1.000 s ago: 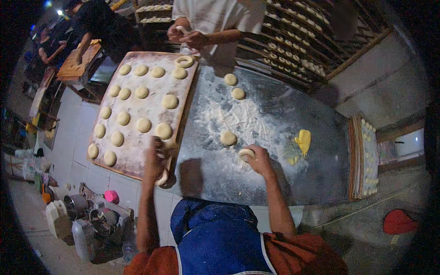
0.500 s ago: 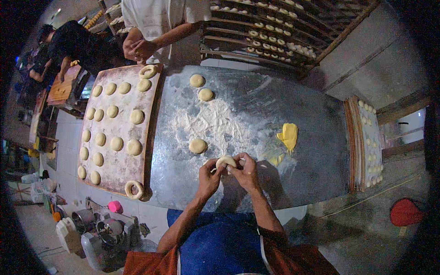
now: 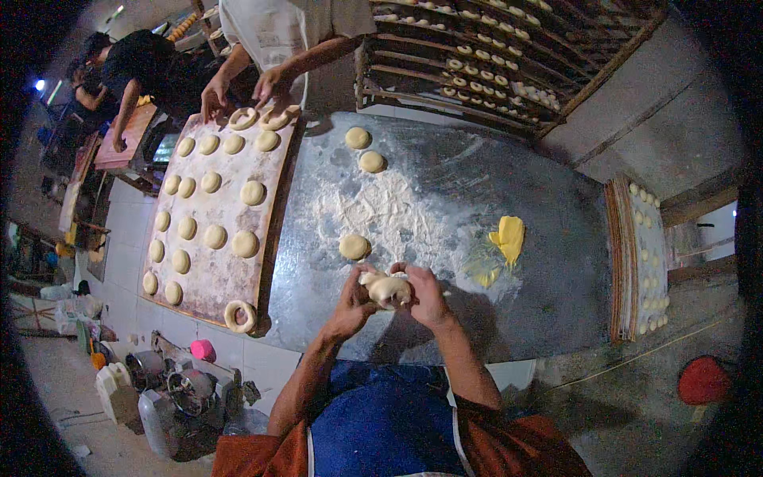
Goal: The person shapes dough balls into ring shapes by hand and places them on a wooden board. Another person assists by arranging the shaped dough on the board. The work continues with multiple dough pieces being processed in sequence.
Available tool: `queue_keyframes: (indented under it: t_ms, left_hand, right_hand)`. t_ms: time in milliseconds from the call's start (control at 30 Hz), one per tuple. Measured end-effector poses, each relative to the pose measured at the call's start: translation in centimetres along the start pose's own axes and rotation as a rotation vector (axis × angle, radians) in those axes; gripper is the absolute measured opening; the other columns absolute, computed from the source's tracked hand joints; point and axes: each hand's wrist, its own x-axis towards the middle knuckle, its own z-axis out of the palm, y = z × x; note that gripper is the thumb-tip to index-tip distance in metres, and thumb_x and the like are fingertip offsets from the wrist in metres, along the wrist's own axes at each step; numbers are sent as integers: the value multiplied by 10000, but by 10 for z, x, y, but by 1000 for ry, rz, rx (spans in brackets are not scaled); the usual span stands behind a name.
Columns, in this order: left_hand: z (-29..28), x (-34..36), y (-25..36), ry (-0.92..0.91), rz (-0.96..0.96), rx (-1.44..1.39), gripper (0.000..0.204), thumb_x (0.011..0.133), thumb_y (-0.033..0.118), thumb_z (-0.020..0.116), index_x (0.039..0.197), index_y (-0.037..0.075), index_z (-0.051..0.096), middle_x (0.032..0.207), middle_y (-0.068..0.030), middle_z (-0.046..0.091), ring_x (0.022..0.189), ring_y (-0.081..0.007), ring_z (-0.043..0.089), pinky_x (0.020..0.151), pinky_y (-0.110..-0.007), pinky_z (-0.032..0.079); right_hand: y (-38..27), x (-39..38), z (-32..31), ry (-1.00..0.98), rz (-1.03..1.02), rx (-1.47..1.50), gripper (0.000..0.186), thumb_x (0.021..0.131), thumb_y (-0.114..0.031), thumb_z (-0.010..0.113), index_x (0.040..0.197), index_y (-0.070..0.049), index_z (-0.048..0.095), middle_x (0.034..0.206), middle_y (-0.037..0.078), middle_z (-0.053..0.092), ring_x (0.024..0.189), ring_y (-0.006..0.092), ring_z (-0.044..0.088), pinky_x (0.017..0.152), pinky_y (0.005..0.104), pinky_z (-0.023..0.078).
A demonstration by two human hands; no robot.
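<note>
My left hand (image 3: pixel 356 298) and my right hand (image 3: pixel 419 292) are closed around a pale, twisted piece of dough (image 3: pixel 386 289), held over the floury grey worktop (image 3: pixel 548 310). A round dough piece (image 3: pixel 354 246) lies just beyond them, and two more (image 3: pixel 371 162) sit farther back. To the left, a floured wooden board (image 3: pixel 208 294) carries several dough rounds, with a dough ring (image 3: pixel 239 316) at its near right corner. A smear of yellow fat (image 3: pixel 509 238) lies to the right of my hands.
A co-worker's hands (image 3: pixel 258 87) touch dough rings at the board's far end. Other people (image 3: pixel 127 63) work at back left. A rack of rings (image 3: pixel 493 60) stands behind, stacked trays (image 3: pixel 624 258) at right. Pots and jugs (image 3: pixel 171 381) are on the lower left, a red object (image 3: pixel 703 379) lower right.
My left hand has left the board, where a ring now lies, and joined my right hand; the held dough has become bunched and twisted. The co-worker's hands have moved down onto the board.
</note>
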Motion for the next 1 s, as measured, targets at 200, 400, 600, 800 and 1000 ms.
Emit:
queue_keyframes:
  t_ms: [200, 400, 600, 800, 1000]
  left_hand:
    - [-11, 0, -6, 412, 100, 181, 248, 906, 212, 413, 1105, 65, 389, 971, -137, 536, 921, -217, 554, 713, -343, 452]
    - [-18, -5, -3, 559, 188, 570, 307, 955, 316, 348, 874, 32, 427, 780, -88, 447, 682, -239, 469, 601, -396, 399]
    - [-47, -7, -2, 475, 607, 1070, 278, 935, 290, 404, 734, 98, 400, 637, -19, 403, 532, -174, 395, 528, -336, 354]
    - [-67, -17, 6, 396, 318, 89, 233, 892, 241, 449, 759, 53, 413, 604, -96, 399, 519, -274, 447, 461, -401, 352]
    - [-82, -30, 14, 505, 105, -1059, 194, 875, 184, 501, 789, 36, 411, 599, -102, 395, 485, -298, 442, 460, -434, 354]
  right_hand:
    - [5, 3, 35, 105, 41, 305, 598, 945, -473, 343, 932, 53, 627, 825, 114, 635, 568, 158, 522, 541, 283, 433]
    - [4, 12, 90, 275, -470, -989, 548, 963, -403, 318, 773, 13, 621, 649, 171, 607, 636, 296, 596, 633, 432, 461]
    - [15, 15, 111, 298, -3, -594, 632, 944, -479, 324, 744, 37, 629, 699, 212, 643, 654, 343, 614, 609, 431, 438]
    - [22, 11, 133, 360, -236, -813, 636, 944, -465, 304, 772, 46, 642, 721, 264, 619, 702, 415, 604, 663, 473, 433]
    - [27, 15, 156, 194, -455, -973, 502, 944, -366, 334, 668, 7, 526, 625, 243, 544, 644, 422, 549, 595, 504, 373]
